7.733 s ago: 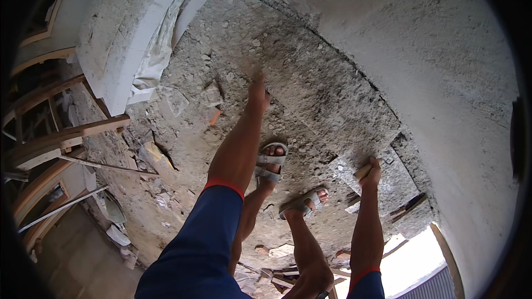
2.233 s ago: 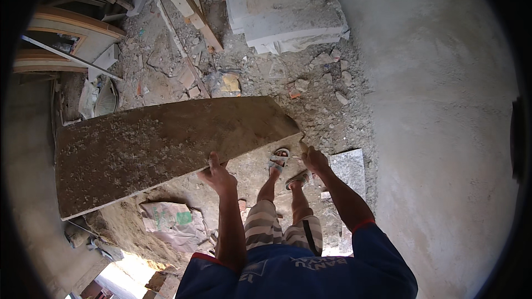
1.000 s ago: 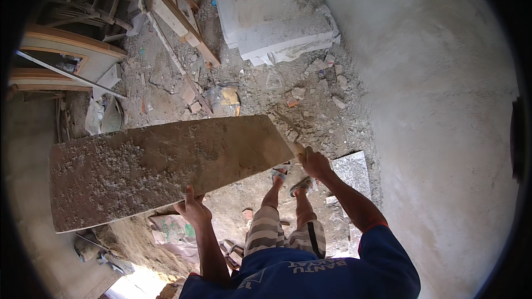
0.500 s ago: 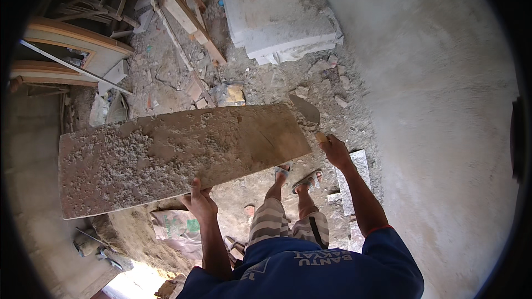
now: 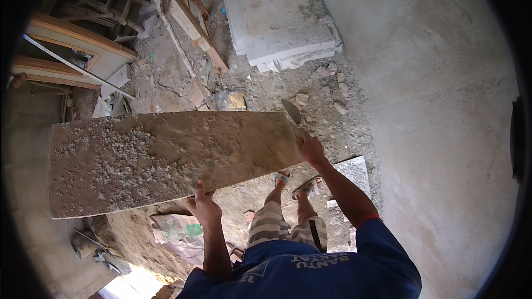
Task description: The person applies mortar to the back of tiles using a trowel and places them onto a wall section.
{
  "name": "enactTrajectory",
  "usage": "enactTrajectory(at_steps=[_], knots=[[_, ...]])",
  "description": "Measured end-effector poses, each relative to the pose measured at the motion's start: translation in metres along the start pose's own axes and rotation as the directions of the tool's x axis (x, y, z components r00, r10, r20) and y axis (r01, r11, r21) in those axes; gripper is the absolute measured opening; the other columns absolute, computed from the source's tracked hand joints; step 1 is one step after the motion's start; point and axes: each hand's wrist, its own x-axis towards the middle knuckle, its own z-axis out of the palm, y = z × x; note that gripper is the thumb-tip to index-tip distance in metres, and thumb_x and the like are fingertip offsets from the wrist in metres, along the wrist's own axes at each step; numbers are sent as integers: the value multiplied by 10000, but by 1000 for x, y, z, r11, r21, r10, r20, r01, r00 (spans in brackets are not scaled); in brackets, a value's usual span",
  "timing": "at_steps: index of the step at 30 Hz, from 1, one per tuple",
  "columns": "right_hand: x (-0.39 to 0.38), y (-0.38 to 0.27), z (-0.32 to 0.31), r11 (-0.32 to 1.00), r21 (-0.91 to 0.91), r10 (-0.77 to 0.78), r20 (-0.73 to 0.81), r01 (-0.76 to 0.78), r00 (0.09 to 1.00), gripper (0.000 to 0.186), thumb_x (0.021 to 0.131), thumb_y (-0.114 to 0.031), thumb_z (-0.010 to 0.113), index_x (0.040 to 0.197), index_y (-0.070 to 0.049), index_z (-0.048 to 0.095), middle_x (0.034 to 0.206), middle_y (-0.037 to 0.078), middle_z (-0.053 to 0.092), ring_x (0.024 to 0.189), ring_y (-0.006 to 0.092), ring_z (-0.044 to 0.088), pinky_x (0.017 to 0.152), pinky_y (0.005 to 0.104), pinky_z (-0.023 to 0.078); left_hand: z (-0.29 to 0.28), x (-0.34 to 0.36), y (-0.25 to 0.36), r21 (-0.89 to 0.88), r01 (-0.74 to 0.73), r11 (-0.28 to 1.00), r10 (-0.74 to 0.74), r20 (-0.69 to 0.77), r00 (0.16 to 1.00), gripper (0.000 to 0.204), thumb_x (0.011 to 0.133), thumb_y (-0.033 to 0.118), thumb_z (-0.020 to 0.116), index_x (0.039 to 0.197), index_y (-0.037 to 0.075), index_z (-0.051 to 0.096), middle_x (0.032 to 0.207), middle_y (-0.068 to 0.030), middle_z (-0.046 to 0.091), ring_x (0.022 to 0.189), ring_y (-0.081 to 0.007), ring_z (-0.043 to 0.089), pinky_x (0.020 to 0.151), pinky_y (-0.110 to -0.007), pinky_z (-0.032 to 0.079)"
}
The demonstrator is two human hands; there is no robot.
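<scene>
Left hand [image 5: 204,207] and right hand [image 5: 311,148] are both holding something: the left is clasping the near long edge of a broad, flat, grey-brown slab [image 5: 260,138], its thumb lying on the upper face and its other fingers mostly passing out of sight beneath, while the right is closing around the pale handle of a small trowel with a grey, pointed metal blade [image 5: 291,111]. The slab is stretching across the left and middle of the view, in front of the person, its face turning up toward the camera. Coarse, pale crumbs are clinging to its left and middle parts, and its right end is looking smoother. The trowel is sitting just beside that right end, its blade pointing away from the person; whether the right hand is also touching the slab, I cannot tell. Grey sandals [image 5: 307,187] are showing just below the slab's right end. A thin, speckled, pale grey panel [image 5: 354,174] is lying on the rubble-strewn floor [image 5: 327,122] to their right. Farther off, a stack of thick white boards [image 5: 282,22] is resting near the plain grey plastered wall [image 5: 438,105], and pale wooden timbers [image 5: 213,58] are leaning to its left.
</scene>
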Motion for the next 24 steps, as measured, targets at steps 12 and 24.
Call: enactTrajectory(at_steps=[12,24], knots=[[18,46,-2,963,190,185,46,-190,982,348,844,-252,613,1135,-67,567,797,216,635,708,318,644,650,435,511,-21,7,5,-9,6,1000,-6,-37,999,454,801,62,682,1107,-7,354,1146,-201,507,947,-267,603,769,-494,575],[-21,46,-82,579,711,138,398,-400,907,271,902,-284,600,1001,-36,557,669,69,551,657,107,584,551,279,475,-14,26,0,-55,53,997,-53,2,999,490,794,58,692,1158,39,366,1113,-141,520,981,-258,583,792,-489,552]])
